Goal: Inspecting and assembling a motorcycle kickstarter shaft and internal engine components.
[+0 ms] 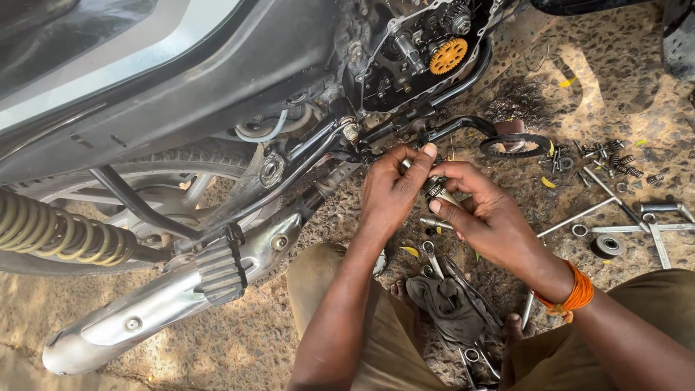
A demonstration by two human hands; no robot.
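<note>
Both hands work together just below the opened engine case of a motorcycle. The left hand pinches the top of a small metal part, prob. a short shaft w/ a spring or threaded collar, thumb and fingers closed narrow on it. The right hand cups the same part from below and to the right, fingers curled round its lower end. So the part sits between the two hands, held clear of the ground.

Step in hand, as I judge it: fitting or twisting two small pieces together by hand, not yet offering them to the engine. An orange gear shows in the case, up and right of the hands.

Next move likely needs a firm pinch and straight alignment, since the piece is small and prob. oily.

Right of the hands, on the ground: loose springs and bolts, a ring gear, long wrenches. Toward the body, below the hands: a dark rag. Left of the hands: chrome exhaust.
</note>
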